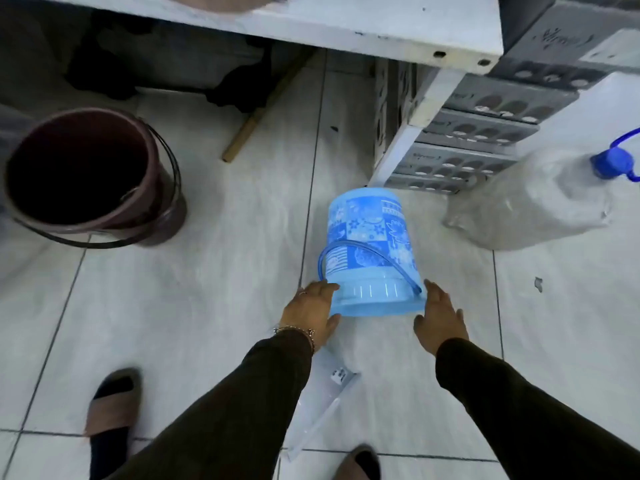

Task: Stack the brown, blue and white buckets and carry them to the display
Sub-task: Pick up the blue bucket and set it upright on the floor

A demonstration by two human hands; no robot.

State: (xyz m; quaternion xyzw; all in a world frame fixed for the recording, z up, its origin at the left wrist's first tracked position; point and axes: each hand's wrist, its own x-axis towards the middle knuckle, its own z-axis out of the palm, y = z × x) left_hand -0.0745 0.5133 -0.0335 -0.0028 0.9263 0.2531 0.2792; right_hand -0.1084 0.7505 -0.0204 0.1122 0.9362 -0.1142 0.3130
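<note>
Hands flank the rim of the pale blue patterned plastic bucket: left hand touching its rim, right hand just beside it, both spread, neither clamped. Bucket lies tipped on the tiled floor, mouth toward the hands, long axis running away. Dark brown plastic bucket stands upright, well apart leftward.

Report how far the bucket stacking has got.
Nothing is stacked yet. The brown bucket stands upright and empty on the floor, apart from the others. In hand: the left hand and right hand flank the rim of the blue bucket, which looks tipped over or upside down; a firm grip cannot be confirmed. Left: nesting blue into brown, adding the white bucket, not in view, then carrying.
</note>
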